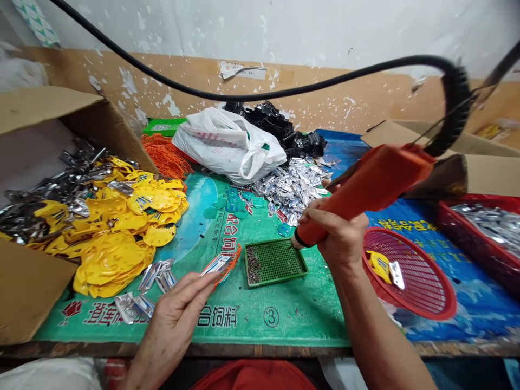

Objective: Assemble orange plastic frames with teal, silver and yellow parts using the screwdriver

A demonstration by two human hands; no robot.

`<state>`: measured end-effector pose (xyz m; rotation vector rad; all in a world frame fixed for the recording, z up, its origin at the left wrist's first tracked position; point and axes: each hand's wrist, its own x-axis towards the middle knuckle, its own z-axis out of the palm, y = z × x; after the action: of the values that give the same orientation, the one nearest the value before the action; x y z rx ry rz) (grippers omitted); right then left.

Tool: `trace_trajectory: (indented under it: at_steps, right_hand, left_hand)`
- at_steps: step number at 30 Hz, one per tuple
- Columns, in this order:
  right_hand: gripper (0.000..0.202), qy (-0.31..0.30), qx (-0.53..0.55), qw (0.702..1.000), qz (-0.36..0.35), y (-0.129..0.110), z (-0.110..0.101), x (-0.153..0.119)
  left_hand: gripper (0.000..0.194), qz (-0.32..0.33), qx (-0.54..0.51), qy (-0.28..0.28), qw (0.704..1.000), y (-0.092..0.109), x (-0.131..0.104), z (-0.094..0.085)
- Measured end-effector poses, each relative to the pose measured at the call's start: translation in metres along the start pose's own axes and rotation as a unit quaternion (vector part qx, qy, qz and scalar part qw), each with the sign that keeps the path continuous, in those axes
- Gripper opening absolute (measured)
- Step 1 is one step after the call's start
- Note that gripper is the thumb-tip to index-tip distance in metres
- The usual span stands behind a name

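My right hand (340, 234) is wrapped round a red-orange power screwdriver (365, 187), which slants down to the left. Its tip end is over the right side of a shallow green perforated tray (280, 261). Small dark screws (254, 265) are heaped along the tray's left side. My left hand (176, 309) pinches a flat silver piece with a blue stripe (218, 264), and an orange edge or strip (233, 265) shows along its right side. That piece is left of the tray, apart from the screwdriver. More silver pieces (156, 275) lie left of my left hand.
Yellow parts (108, 260) spill from a cardboard box (117, 135) on the left. Behind the tray are a silver pile (294, 187), a white bag (227, 141) and orange strips (166, 154). Right are a red basket (436, 276) and a red crate (459, 238). A black hose (252, 97) hangs overhead.
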<state>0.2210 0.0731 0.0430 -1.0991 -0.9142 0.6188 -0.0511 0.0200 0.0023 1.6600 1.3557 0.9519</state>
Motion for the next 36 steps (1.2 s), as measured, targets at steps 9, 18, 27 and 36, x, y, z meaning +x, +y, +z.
trace_trajectory:
  at_steps: [9,18,27,36]
  right_hand:
    - [0.016,-0.067,0.181,0.978,0.075,-0.041,0.039,-0.014]
    - [0.012,-0.124,0.252,0.951,0.125,-0.051,0.059,-0.026]
    - [0.013,-0.155,0.321,0.926,0.127,-0.049,0.063,-0.034]
    - [0.026,-0.164,0.319,0.926,0.118,-0.05,0.06,-0.037]
  left_hand:
    - [0.026,0.107,0.113,-0.008,0.988,0.016,0.016,0.027]
    - [0.013,0.041,-0.016,-0.031,0.999,0.023,0.015,0.032]
    - [0.015,0.018,-0.135,-0.029,0.99,0.019,0.012,0.036]
    - [0.017,0.026,-0.098,-0.031,0.994,0.016,0.009,0.036]
